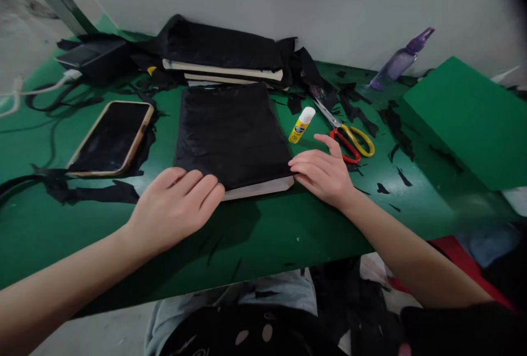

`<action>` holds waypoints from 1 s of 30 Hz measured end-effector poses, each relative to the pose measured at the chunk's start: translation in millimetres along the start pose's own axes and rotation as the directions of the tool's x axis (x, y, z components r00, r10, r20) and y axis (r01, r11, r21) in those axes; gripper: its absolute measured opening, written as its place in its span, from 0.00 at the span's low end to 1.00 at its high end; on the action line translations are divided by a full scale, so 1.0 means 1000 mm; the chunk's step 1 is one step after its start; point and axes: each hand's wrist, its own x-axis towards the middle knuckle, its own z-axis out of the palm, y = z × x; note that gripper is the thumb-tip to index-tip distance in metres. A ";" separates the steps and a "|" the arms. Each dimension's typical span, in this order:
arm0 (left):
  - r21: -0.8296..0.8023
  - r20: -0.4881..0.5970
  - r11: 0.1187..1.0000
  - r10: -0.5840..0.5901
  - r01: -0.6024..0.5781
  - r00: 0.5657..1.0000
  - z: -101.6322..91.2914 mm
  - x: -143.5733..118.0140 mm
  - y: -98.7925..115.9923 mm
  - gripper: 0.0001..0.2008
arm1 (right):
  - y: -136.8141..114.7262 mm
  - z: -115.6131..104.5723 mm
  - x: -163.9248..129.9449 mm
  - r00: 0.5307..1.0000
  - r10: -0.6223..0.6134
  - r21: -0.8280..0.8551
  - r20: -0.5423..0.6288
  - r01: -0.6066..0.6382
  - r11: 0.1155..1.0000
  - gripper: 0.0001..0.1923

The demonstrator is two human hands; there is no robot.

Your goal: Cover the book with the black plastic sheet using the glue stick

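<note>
A board wrapped in black cloth point(233, 131) lies flat on the green table point(288, 230), its pale lower edge showing. My left hand point(177, 205) rests palm-down on its near left corner, fingers together. My right hand point(323, 175) lies flat at its near right corner, fingertips touching the edge. Neither hand holds anything. A yellow glue stick point(301, 124) with a white cap lies just right of the board. Scissors point(348, 139) with red and yellow handles sit beyond my right hand.
A phone point(111, 137) lies left of the board. More black-wrapped boards point(222, 54) are stacked at the back. A purple spray bottle point(401, 60) lies by the wall. A green block point(473, 117) stands at the right. Black cloth scraps point(391, 120) are scattered about.
</note>
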 end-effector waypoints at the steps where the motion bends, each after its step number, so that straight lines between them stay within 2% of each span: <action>1: -0.002 -0.008 1.000 0.017 -0.017 1.000 0.001 0.000 -0.001 0.05 | 0.000 0.000 -0.001 1.000 -0.019 -0.012 0.022 0.020 1.000 0.05; 4: -0.036 -0.054 0.992 0.122 -0.124 0.991 0.005 -0.002 -0.005 0.06 | -0.002 0.000 -0.004 0.993 -0.080 -0.045 0.083 0.084 0.995 0.07; 6: -0.065 -0.066 0.975 0.209 -0.213 0.976 0.006 -0.004 -0.009 0.10 | -0.003 -0.001 -0.005 0.990 -0.102 -0.061 0.094 0.108 0.992 0.08; 8: -0.073 -0.063 0.965 0.246 -0.250 0.967 0.005 -0.007 -0.011 0.09 | -0.003 -0.001 -0.006 0.989 -0.110 -0.064 0.095 0.117 0.991 0.08; 11: -0.057 -0.045 0.977 0.205 -0.207 0.978 0.004 -0.014 -0.012 0.07 | -0.003 -0.001 -0.007 0.991 -0.105 -0.056 0.088 0.110 0.992 0.08; 16: -0.080 -0.034 0.987 0.134 -0.136 0.990 0.004 -0.027 -0.009 0.10 | -0.002 0.000 -0.007 0.993 -0.076 -0.054 0.093 0.081 0.995 0.08; 25: -0.043 -0.025 0.995 0.088 -0.089 0.996 -0.003 -0.020 -0.005 0.10 | -0.003 -0.007 0.003 0.998 -0.049 -0.035 0.050 0.051 0.998 0.05; 30: -0.055 0.010 0.998 0.044 -0.043 0.999 -0.002 -0.022 -0.004 0.12 | -0.003 -0.005 -0.002 0.989 -0.119 -0.015 0.092 0.120 0.993 0.07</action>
